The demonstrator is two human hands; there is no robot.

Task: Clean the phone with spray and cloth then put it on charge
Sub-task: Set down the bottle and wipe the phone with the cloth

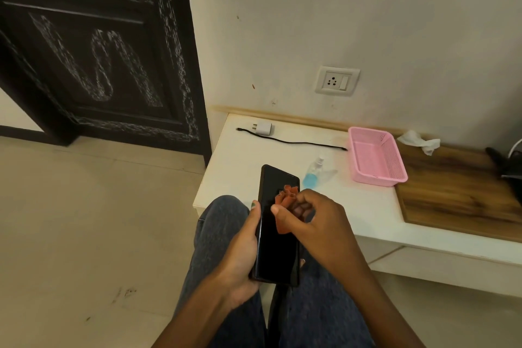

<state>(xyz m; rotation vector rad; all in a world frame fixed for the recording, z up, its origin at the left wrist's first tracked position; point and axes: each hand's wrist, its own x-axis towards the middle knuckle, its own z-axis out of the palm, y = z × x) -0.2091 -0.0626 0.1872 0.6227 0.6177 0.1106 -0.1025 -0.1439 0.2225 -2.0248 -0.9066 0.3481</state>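
The person is sitting with knees in dark jeans point(217, 237) drawn up to a low white table point(364, 206), holding a black phone point(278, 248) above the lap, screen up and dark. The left hand point(240, 257) is gripping the phone along its left edge and lower end, thumb lying up the side. The right hand point(313, 217) is pinching a crumpled orange cloth point(285, 203) between thumb and curled fingers and pressing it against the upper half of the screen. On the table just beyond the phone, a small clear spray bottle point(313, 174) with blue liquid is lying on its side, nozzle pointing toward the wall. Further back, a white charger plug point(264, 128) is resting near the wall with a black cable point(299, 142) trailing from beside it toward a pink plastic basket point(375, 157); neither plug nor cable is connected to the phone. A white wall socket point(337, 80) is sitting above the table, nothing plugged in. A wooden board point(457, 192) is lying to the right of the basket, touching it, and a crumpled white tissue point(419, 141) is sitting behind them. A dark carved door point(99, 51) is standing at the left.
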